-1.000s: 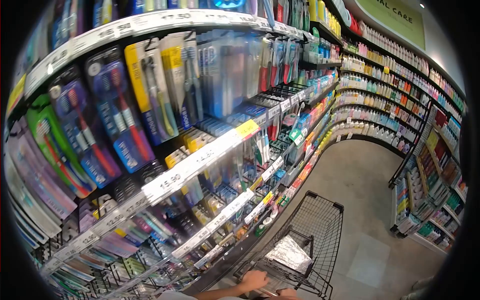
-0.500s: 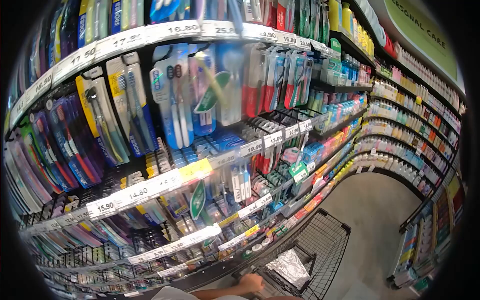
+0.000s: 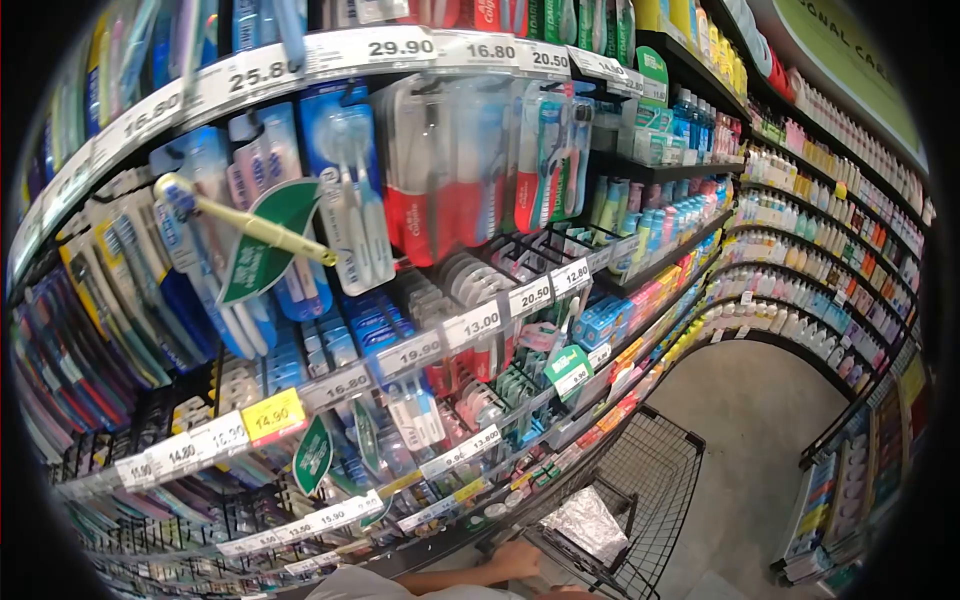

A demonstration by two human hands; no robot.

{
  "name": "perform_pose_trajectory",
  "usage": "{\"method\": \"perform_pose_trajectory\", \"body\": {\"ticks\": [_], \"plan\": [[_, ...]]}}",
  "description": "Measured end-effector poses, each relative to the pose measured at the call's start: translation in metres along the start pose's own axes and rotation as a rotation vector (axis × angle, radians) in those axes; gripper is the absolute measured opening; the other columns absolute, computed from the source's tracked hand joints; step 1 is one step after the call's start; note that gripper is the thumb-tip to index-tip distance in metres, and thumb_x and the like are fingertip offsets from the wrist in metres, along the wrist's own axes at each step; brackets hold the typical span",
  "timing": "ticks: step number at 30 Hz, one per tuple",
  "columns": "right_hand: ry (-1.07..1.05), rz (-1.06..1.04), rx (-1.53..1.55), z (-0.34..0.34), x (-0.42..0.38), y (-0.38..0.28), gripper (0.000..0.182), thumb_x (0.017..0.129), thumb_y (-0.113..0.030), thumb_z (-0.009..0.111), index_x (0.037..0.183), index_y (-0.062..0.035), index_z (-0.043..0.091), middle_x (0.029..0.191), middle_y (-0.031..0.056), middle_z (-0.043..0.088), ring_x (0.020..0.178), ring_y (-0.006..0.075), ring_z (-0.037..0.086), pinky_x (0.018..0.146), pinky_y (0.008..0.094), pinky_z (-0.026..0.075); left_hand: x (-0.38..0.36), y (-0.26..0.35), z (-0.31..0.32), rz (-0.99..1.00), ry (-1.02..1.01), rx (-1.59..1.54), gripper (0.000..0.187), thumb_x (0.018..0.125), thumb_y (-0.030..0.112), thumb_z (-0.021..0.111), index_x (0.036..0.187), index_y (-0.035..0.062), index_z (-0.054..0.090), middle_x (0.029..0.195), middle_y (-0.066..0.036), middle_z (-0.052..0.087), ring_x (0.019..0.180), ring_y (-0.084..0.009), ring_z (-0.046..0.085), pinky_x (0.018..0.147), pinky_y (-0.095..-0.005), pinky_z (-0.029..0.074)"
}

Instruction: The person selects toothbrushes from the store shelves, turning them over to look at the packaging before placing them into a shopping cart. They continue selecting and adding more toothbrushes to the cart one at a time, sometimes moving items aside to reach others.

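Note:
My left hand (image 3: 515, 560) is at the bottom of the view, its fingers closed round the handle of a black wire shopping cart (image 3: 668, 490); most of the handle is hidden. A crumpled silver foil package (image 3: 588, 523) lies in the cart, close to the handle. Only a sliver of skin shows at the bottom edge right of that hand, and my right hand itself is out of view. To the left hang packs of toothbrushes (image 3: 362, 200), which neither hand touches. A large yellow display toothbrush (image 3: 250, 225) on a green sign juts out from the shelf.
Price strips (image 3: 470, 325) edge the toothbrush racks along my left. Mouthwash bottles (image 3: 690, 115) stand farther along. A curved shelf wall (image 3: 830, 270) of bottles closes the far end. Grey floor (image 3: 745, 420) runs beside the cart, with another stocked shelf (image 3: 840, 500) at the right.
The toothbrush racks have shifted leftward and look nearer as my view moves along the aisle. The display toothbrush now shows sharply farther left. My left hand stays on the cart handle.

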State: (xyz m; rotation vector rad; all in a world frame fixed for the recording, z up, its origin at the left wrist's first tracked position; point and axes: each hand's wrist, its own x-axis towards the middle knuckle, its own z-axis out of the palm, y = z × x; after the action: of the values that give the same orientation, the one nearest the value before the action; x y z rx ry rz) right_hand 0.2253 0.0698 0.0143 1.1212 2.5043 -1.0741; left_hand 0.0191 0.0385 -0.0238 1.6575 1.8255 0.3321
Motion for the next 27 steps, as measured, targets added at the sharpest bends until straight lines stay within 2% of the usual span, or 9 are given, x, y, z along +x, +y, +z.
{"method": "perform_pose_trajectory", "body": {"ticks": [2, 7, 10, 14, 17, 20, 23, 26, 27], "plan": [[0.004, 0.026, 0.011, -0.003, 0.003, 0.0, 0.043, 0.069, -0.034, 0.068, 0.097, -0.0019, 0.061, 0.091, 0.0252, 0.061, 0.089, 0.0402, 0.059, 0.076, 0.0467, 0.047, 0.002, 0.016, -0.024, -0.022, -0.029, -0.04, 0.027, 0.067, 0.029, 0.058, 0.072, 0.0034, 0.067, 0.068, -0.022, 0.063, 0.07, -0.0364, 0.064, 0.066, -0.0459, 0.051], [0.015, 0.077, 0.013, -0.016, 0.016, -0.001, 0.045, 0.069, -0.034, 0.069, 0.099, -0.002, 0.061, 0.093, 0.0255, 0.061, 0.091, 0.0404, 0.058, 0.077, 0.0467, 0.046, 0.016, 0.016, -0.054, 0.185, -0.013, -0.097, 0.027, 0.065, 0.031, 0.059, 0.073, 0.0067, 0.069, 0.07, -0.018, 0.064, 0.068, -0.0351, 0.064, 0.066, -0.0463, 0.05], [0.001, 0.104, 0.0, -0.015, 0.026, 0.011, 0.046, 0.069, -0.034, 0.07, 0.101, -0.002, 0.061, 0.095, 0.0258, 0.061, 0.092, 0.0409, 0.058, 0.077, 0.0464, 0.047, 0.036, 0.008, -0.039, 0.157, -0.015, -0.058, 0.029, 0.065, 0.033, 0.059, 0.076, 0.0073, 0.069, 0.072, -0.018, 0.064, 0.068, -0.0352, 0.064, 0.066, -0.0464, 0.05], [-0.032, 0.041, 0.016, -0.021, 0.043, 0.014, 0.04, 0.072, -0.032, 0.067, 0.098, -0.0021, 0.061, 0.094, 0.0238, 0.061, 0.088, 0.0379, 0.059, 0.076, 0.0441, 0.047, 0.054, 0.001, -0.024, 0.069, -0.012, 0.018, 0.032, 0.066, 0.035, 0.059, 0.077, 0.0057, 0.068, 0.076, -0.019, 0.064, 0.071, -0.0361, 0.064, 0.067, -0.0469, 0.051], [-0.038, -0.007, 0.009, -0.037, 0.049, 0.009, 0.035, 0.074, -0.03, 0.065, 0.095, -0.0023, 0.061, 0.091, 0.0218, 0.062, 0.084, 0.0356, 0.06, 0.074, 0.0425, 0.048, 0.057, 0.0, -0.029, 0.057, -0.103, -0.034, 0.033, 0.069, 0.034, 0.056, 0.079, 0.0042, 0.067, 0.079, -0.02, 0.064, 0.074, -0.0372, 0.063, 0.067, -0.0476, 0.05], [-0.051, -0.067, 0.001, -0.048, 0.059, 0.006, 0.03, 0.077, -0.028, 0.063, 0.093, -0.0025, 0.061, 0.088, 0.0197, 0.062, 0.081, 0.0333, 0.06, 0.072, 0.0409, 0.048, 0.04, 0.02, -0.051, 0.078, -0.024, -0.002, 0.032, 0.072, 0.033, 0.054, 0.082, 0.0051, 0.066, 0.08, -0.019, 0.065, 0.075, -0.0366, 0.063, 0.068, -0.0477, 0.05], [-0.072, -0.14, -0.015, -0.059, 0.07, 0.004, 0.026, 0.079, -0.026, 0.06, 0.09, -0.0027, 0.061, 0.086, 0.0176, 0.062, 0.078, 0.031, 0.06, 0.07, 0.0394, 0.048, 0.051, 0.017, -0.037, 0.028, -0.049, -0.005, 0.031, 0.075, 0.032, 0.051, 0.084, 0.006, 0.066, 0.081, -0.017, 0.065, 0.076, -0.0355, 0.063, 0.07, -0.0475, 0.049], [-0.129, -0.253, -0.045, -0.076, 0.083, -0.003, 0.023, 0.082, -0.024, 0.058, 0.087, -0.0029, 0.061, 0.083, 0.0155, 0.063, 0.074, 0.0287, 0.061, 0.069, 0.0378, 0.048, 0.061, -0.001, -0.02, 0.172, -0.058, -0.048, 0.031, 0.077, 0.032, 0.049, 0.084, 0.0065, 0.065, 0.081, -0.016, 0.065, 0.078, -0.034, 0.063, 0.072, -0.0471, 0.049], [-0.145, -0.291, -0.06, -0.083, 0.087, -0.007, 0.022, 0.082, -0.024, 0.057, 0.087, -0.0029, 0.061, 0.082, 0.0148, 0.063, 0.073, 0.0279, 0.061, 0.068, 0.0373, 0.048, 0.042, 0.02, -0.047, 0.083, -0.071, -0.113, 0.031, 0.077, 0.032, 0.047, 0.083, 0.0063, 0.065, 0.081, -0.016, 0.065, 0.078, -0.0339, 0.063, 0.072, -0.0468, 0.049]]}}
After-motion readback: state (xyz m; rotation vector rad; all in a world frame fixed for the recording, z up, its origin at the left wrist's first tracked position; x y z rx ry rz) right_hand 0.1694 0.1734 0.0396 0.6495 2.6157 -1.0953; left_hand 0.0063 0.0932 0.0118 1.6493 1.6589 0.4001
